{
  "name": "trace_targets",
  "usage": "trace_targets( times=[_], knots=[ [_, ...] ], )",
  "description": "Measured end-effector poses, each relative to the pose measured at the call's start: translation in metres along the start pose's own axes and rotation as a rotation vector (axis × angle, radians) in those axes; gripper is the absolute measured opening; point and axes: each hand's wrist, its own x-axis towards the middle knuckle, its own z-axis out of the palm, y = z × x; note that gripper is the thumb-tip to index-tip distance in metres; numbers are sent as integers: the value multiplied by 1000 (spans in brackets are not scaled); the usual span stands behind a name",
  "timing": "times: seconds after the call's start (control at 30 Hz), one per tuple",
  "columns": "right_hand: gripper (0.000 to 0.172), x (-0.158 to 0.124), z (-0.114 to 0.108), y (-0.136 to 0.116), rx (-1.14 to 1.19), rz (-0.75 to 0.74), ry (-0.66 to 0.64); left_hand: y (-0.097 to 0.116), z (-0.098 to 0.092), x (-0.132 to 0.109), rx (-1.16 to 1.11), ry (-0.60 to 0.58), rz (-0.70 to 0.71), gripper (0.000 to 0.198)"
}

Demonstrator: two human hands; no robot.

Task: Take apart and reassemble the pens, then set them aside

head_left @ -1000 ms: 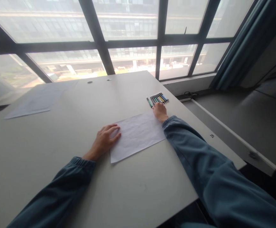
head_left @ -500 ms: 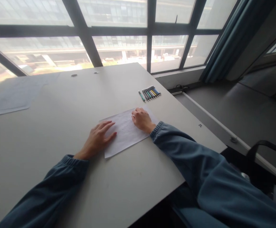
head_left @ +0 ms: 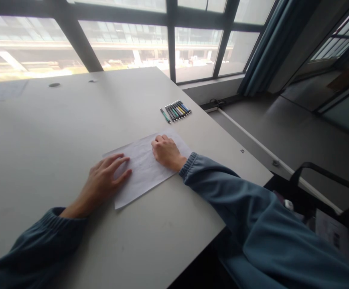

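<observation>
Paper (head_left: 143, 166) under 2 hands (head_left: 104, 178) (head_left: 166, 152) bears faint, unreadable marks.

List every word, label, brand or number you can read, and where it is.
None is readable.
Sheet between the hands: marks too faint.
Pens: any print too small.
Dark mark on the desk: too small.
Paper at lower right: dark patch, too blurred.

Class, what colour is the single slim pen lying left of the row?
The slim pen is green and black, clearest in the head view.
</observation>
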Motion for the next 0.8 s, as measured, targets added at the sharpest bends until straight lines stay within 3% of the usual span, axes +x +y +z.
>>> trace_targets(
  times=[0.2, 0.37, 0.43, 0.6, 0.67, 0.8],
  knots=[
    [20, -1, 1, 0, 54, 4, 48, 3, -1, 0, 1, -2, -9, 47],
    [27, 11, 0, 18, 236, 48, 206, 4, 0, -1, 1, -1, -17, 47],
    [30, 25, 0, 39, 293, 125, 288, 5, 1, -2, 5, -2, -23, 46],
    [43, 73, -7, 112, 284, 493, 382, 6, 2, -2, -12, 6, -19, 45],
    [57, 92, -11, 140, 259, 577, 353, 7, 2, -3, -19, 7, -29, 45],
    [88, 123, -18, 181, 237, 716, 142, 9, 2, -4, -49, 12, -35, 43]
  ],
)
